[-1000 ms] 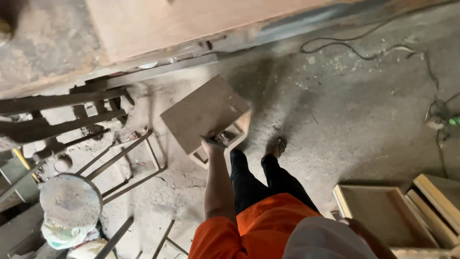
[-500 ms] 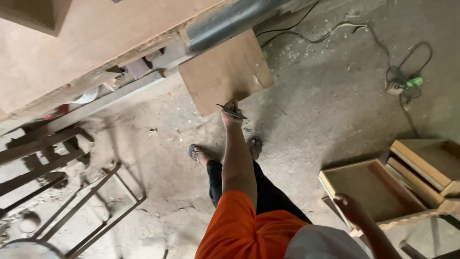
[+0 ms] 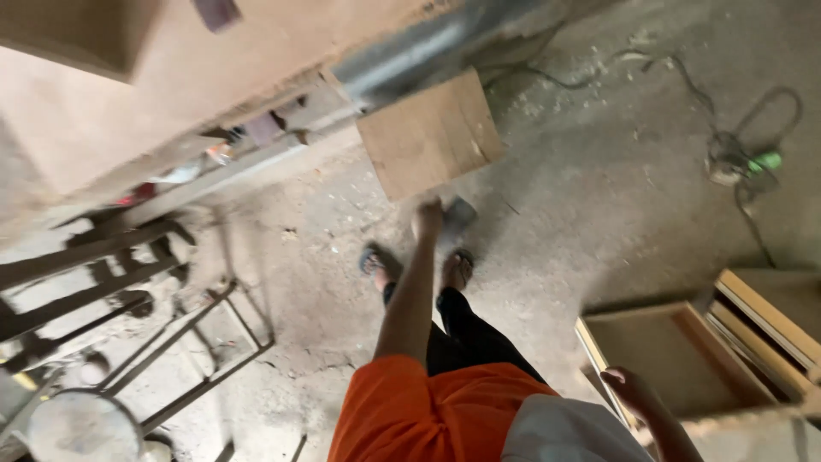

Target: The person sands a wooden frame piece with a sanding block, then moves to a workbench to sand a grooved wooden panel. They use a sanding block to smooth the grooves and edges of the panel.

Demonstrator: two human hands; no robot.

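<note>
I am looking down on a dusty concrete workshop floor [image 3: 599,231] strewn with sawdust. Nearest, my right hand [image 3: 629,387] is hanging beside an open wooden box [image 3: 676,359]; how it is closed I cannot tell. Farther out, my left hand [image 3: 428,216] is gripping the wooden board [image 3: 430,133] by its near edge, beside the workbench [image 3: 171,94]. Held so, I judge it could slip onto my sandalled feet [image 3: 459,267].

Beside the table [image 3: 128,111]: one board [image 3: 430,134], two hands [image 3: 428,216] [image 3: 631,390], two wooden boxes [image 3: 676,359] [image 3: 774,316], one round lid [image 3: 81,428].
</note>
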